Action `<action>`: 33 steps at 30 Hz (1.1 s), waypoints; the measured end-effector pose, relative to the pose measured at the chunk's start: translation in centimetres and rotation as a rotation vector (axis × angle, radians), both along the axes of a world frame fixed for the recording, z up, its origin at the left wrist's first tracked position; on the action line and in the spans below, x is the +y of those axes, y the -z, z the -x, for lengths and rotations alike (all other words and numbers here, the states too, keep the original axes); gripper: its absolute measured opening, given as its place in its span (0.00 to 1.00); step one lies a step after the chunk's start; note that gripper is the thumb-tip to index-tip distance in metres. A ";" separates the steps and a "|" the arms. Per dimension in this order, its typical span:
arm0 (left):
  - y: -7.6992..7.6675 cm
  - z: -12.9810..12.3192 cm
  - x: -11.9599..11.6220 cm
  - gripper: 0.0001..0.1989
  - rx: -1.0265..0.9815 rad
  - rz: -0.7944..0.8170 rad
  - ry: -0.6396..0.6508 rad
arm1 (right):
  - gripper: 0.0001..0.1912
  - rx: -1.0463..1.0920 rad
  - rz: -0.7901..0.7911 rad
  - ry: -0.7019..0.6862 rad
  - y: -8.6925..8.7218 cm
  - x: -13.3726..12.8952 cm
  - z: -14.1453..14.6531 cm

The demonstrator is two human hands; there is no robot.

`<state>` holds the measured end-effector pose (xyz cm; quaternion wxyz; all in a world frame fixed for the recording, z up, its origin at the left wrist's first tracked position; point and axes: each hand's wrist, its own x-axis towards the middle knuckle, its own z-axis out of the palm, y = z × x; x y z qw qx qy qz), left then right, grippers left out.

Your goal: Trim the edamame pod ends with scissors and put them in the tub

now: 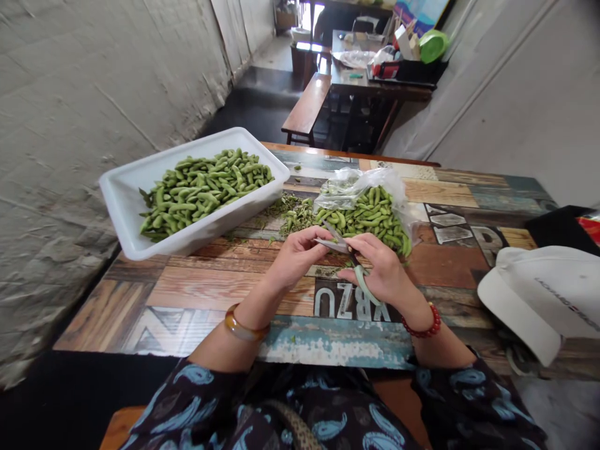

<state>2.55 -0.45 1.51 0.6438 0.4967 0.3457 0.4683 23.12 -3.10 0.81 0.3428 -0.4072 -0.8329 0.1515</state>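
Note:
My right hand (pixel 382 265) holds scissors (pixel 360 275) with pale green handles, their blades parted and pointing left. The fingers of my left hand (pixel 300 253) are pinched together at the blade tips; what they hold, if anything, is too small to make out. Just beyond my hands, green pods (pixel 375 215) lie heaped in and around a clear plastic bag (pixel 344 187). Left of that heap is a pile of small trimmings (pixel 297 214). A white tub (pixel 239 222) at the left holds many more green pods (pixel 201 190).
The patchwork-patterned table (pixel 229 281) runs under everything. At the right edge lies a white cap (pixel 544 294) beside a black item (pixel 557 228). Beyond stand a wooden bench (pixel 309 106) and another table with a black tray (pixel 407 72). A rough wall is at the left.

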 end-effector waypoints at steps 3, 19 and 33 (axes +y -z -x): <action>-0.2 -0.2 -0.1 0.11 0.023 -0.021 0.019 | 0.26 0.008 0.000 -0.004 0.0 0.0 0.1; 0.4 0.4 0.6 0.09 0.185 -0.094 -0.031 | 0.20 -0.027 0.050 0.045 0.8 0.4 -0.6; -0.1 0.3 0.6 0.16 -0.183 0.219 0.043 | 0.22 0.145 0.146 0.179 0.3 0.7 -0.7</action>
